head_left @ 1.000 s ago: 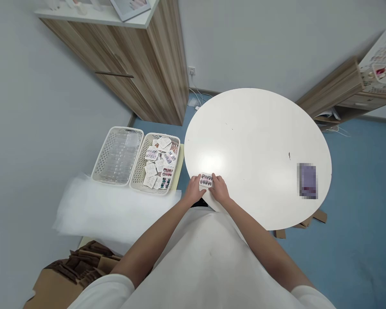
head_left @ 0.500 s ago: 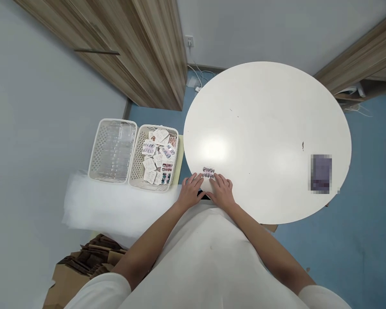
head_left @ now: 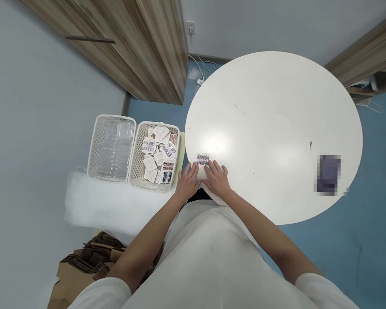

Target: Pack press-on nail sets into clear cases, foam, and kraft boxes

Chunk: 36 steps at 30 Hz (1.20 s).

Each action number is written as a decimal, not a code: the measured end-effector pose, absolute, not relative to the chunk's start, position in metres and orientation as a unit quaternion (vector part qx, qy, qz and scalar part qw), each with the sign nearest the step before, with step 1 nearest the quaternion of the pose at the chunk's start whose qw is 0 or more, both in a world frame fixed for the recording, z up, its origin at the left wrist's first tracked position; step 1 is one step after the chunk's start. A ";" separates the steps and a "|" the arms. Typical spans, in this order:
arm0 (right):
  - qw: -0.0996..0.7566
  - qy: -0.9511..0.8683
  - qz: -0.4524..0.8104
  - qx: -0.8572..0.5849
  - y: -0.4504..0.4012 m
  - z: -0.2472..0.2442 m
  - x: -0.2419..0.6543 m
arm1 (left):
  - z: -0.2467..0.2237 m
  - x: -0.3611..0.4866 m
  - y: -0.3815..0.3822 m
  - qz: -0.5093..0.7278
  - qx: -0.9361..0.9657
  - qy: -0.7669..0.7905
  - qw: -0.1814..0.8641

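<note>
A card of press-on nails (head_left: 203, 159) lies on the white oval table (head_left: 273, 98), close to its left front edge. Two rows of dark, glittery nails show on it. My left hand (head_left: 188, 181) rests at the table edge with its fingers stretched out, the fingertips by the card's lower left corner. On the other side, my right hand (head_left: 218, 180) lies with fingers spread, its tips at the lower right corner. Both thumbs point inward and nearly meet below the card.
Left of the table stands a white basket (head_left: 137, 167) with many nail cards. Beside it another basket (head_left: 91, 150) holds clear plastic cases. White wrapping sheets (head_left: 106, 206) lie in front, above cardboard (head_left: 67, 279). A blurred dark object (head_left: 328, 174) is on the table's right.
My hands and the nail card have shifted forward and slightly left on the table. The view has also moved a little. My fingers remain outstretched at the card's lower corners.
</note>
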State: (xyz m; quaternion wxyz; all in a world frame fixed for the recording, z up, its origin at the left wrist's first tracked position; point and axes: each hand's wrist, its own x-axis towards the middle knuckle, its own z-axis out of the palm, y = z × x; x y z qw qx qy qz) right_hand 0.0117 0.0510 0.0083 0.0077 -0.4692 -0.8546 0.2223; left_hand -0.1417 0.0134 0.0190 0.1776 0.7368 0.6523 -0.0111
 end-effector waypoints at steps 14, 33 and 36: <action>-0.004 -0.837 0.240 -0.492 0.050 0.009 0.001 | 0.013 -0.145 0.012 -0.005 0.725 0.663 0.186; -0.012 -0.830 0.230 -0.508 0.038 0.006 0.001 | -0.001 -0.152 0.009 0.023 0.751 0.630 0.199; -0.009 -0.823 0.230 -0.519 0.030 0.009 0.004 | 0.000 -0.151 0.008 0.021 0.755 0.625 0.195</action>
